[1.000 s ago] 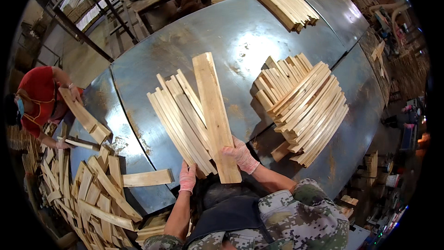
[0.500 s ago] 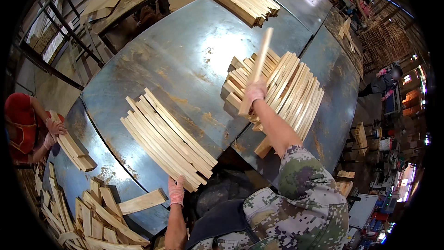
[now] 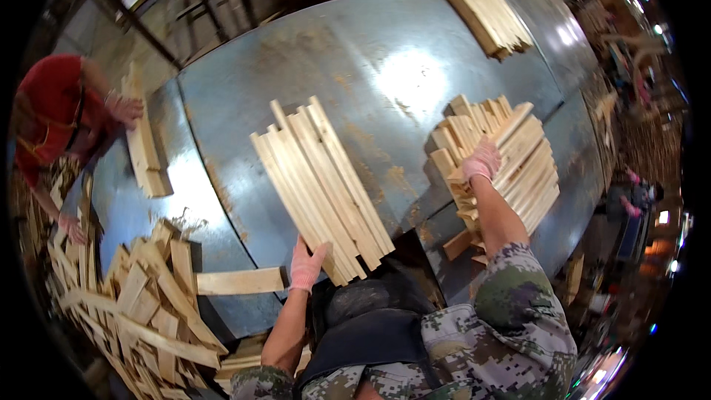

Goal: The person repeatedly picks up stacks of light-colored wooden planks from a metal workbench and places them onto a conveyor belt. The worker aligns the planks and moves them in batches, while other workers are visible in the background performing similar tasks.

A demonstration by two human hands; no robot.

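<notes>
My right hand (image 3: 483,161), in a pinkish glove, is closed on a pale wooden strip (image 3: 513,121) lying slantwise over the stacked strips (image 3: 535,178) on the right. That stack has uneven ends. My left hand (image 3: 305,267), gloved alike, rests with thumb and fingers apart at the near left corner of a row of wooden strips (image 3: 318,185). These lie side by side, with staggered ends, in the middle of the metal table (image 3: 296,59).
Another strip stack (image 3: 485,15) sits at the far right. Loose wood pieces (image 3: 148,304) heap at the near left, with one board (image 3: 241,281) jutting out. A co-worker in red (image 3: 55,111) handles boards (image 3: 144,148) at the left edge.
My right hand has brought the raised strip down onto the right stack. The view has turned. The co-worker's hands have moved apart, one now at the wood heap.
</notes>
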